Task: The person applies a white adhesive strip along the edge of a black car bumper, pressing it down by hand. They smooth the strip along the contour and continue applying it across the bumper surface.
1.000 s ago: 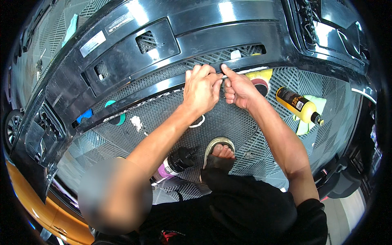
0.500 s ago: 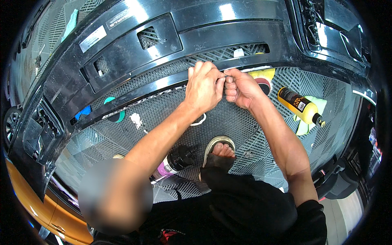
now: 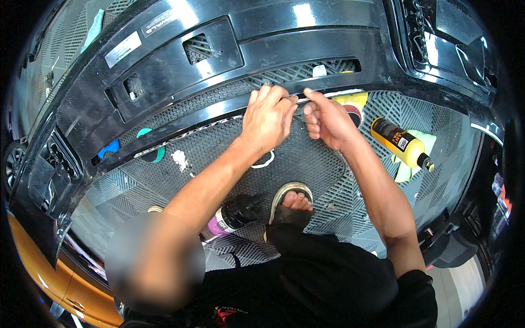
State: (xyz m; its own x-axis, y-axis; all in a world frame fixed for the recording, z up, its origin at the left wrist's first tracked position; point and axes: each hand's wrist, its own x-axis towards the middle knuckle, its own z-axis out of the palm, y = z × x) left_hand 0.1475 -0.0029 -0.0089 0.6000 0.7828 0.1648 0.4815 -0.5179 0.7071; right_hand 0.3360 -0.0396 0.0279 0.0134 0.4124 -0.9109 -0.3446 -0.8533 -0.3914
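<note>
A large glossy black car bumper (image 3: 306, 49) curves across the space in front of me. Along its near lip (image 3: 213, 123) runs a rough, whitish line. My left hand (image 3: 267, 117) rests at this lip, fingers bent and thumb pressed against them; whatever is pinched there is too small to make out. Just to its right, my right hand (image 3: 331, 120) is held close to the lip, with a gap between the two hands. Its thumb stretches away from the loosely curled fingers, and nothing shows between them.
Right of my hands, a yellow bottle (image 3: 398, 141) lies on a light green cloth (image 3: 424, 143). A polishing pad (image 3: 353, 112) sits behind my right hand, a green pad (image 3: 158, 154) under the bumper's left. A purple-labelled bottle (image 3: 217, 227) lies beside my foot (image 3: 297, 201) on ribbed floor matting (image 3: 322, 180).
My hands, nearly touching before, have drawn apart: the left moved slightly left and the right slightly right. The right fingers have loosened from a pinch. The bumper stays in place.
</note>
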